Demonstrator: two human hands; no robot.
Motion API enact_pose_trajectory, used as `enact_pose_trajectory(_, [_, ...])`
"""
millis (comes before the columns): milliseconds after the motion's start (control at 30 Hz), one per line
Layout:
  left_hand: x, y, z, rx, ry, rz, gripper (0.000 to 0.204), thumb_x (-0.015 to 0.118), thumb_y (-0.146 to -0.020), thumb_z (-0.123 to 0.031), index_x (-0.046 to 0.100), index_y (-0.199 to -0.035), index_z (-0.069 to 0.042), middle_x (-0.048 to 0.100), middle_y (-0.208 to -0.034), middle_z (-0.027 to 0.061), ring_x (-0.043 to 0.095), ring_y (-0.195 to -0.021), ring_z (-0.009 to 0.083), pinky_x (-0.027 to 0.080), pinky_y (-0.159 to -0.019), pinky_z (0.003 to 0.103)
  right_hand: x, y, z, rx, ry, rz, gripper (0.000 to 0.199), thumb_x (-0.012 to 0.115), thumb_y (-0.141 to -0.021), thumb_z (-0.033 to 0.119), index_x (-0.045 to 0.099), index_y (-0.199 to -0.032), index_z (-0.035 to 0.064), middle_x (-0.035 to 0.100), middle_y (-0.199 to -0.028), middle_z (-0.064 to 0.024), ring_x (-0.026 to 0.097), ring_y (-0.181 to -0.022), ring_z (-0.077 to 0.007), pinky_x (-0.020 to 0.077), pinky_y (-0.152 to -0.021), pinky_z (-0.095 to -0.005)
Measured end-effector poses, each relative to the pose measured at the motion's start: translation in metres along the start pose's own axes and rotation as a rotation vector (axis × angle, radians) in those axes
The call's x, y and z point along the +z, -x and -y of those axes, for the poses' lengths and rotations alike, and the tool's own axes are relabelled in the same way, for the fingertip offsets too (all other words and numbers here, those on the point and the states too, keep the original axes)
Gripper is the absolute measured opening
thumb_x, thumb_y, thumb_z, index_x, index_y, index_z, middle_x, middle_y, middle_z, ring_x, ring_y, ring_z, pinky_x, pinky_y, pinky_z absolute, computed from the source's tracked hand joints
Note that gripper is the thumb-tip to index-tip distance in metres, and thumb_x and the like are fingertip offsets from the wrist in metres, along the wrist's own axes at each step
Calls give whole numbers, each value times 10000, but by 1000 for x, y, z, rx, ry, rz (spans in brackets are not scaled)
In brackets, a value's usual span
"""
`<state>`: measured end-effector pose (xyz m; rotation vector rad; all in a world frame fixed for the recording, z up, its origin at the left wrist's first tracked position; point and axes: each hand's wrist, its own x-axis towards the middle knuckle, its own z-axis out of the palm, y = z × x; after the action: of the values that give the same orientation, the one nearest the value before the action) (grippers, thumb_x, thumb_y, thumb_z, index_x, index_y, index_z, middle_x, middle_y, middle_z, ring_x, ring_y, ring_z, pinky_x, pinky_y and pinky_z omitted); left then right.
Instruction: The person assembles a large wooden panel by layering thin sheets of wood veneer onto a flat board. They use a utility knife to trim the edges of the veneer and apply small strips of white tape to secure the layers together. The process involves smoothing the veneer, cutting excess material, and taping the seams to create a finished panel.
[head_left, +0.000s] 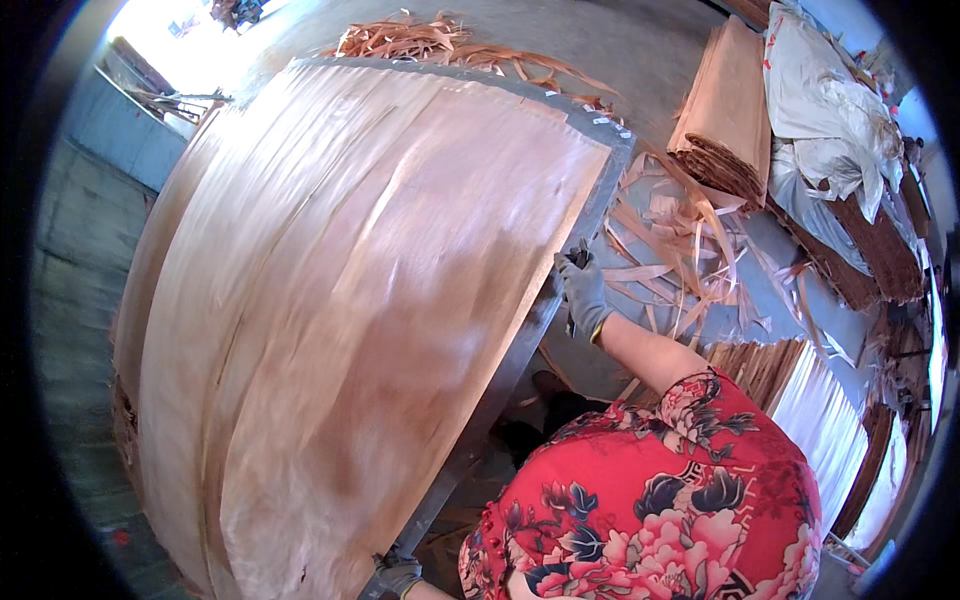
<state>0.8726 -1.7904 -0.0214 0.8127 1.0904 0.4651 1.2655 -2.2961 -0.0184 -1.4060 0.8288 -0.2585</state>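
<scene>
A broad, pale brown wood veneer sheet (440, 230) lies over a grey-edged table (480, 430), rippled and partly blurred. My right hand (585, 290), in a grey glove, is closed at the sheet's right edge. Something dark shows at its fingers, too small to name. Down at the near corner, my gloved left hand (400, 573) is closed on the veneer's edge, partly cut off by the picture's lower rim.
Veneer strips (690, 240) litter the floor on the right, and another heap of strips (400, 40) lies beyond the table. A folded veneer bundle (725, 110) stands at the far right beside white plastic sheeting (825, 110). Stacked veneer (765, 365) is behind my right arm.
</scene>
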Motion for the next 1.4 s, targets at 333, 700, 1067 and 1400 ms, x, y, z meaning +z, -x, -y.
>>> enact_pose_trajectory(333, [-6,-19,31,-92,84,-58,339,554,-815,-330,530,-878,2,545,-785,133,538,-735,288,457,-694,375,-2,-43,24,240,92,136,308,731,-720,285,517,-656,73,465,-482,-4,406,-338,-118,326,-319,-273])
enact_pose_trajectory(700, [-21,-30,46,-164,197,-19,444,505,-817,-373,525,-1027,17,564,-969,154,532,-905,281,419,-824,374,-19,-55,27,263,175,178,261,702,-736,247,560,-675,36,511,-521,-29,468,-385,-128,384,-337,-283])
enact_pose_trajectory(1067, [-64,-29,59,-234,271,-57,340,421,-892,-263,550,-1132,-59,566,-1171,82,526,-1060,184,402,-900,279,-18,-59,31,256,98,141,250,687,-744,199,537,-633,32,515,-484,-52,490,-351,-156,404,-330,-285])
enact_pose_trajectory(1400, [-13,9,56,-96,84,-129,380,417,-888,-257,490,-1198,-51,535,-1193,92,512,-1064,223,418,-861,324,-35,-48,62,48,504,141,227,647,-751,235,548,-775,33,536,-577,-54,498,-419,-143,408,-385,-268])
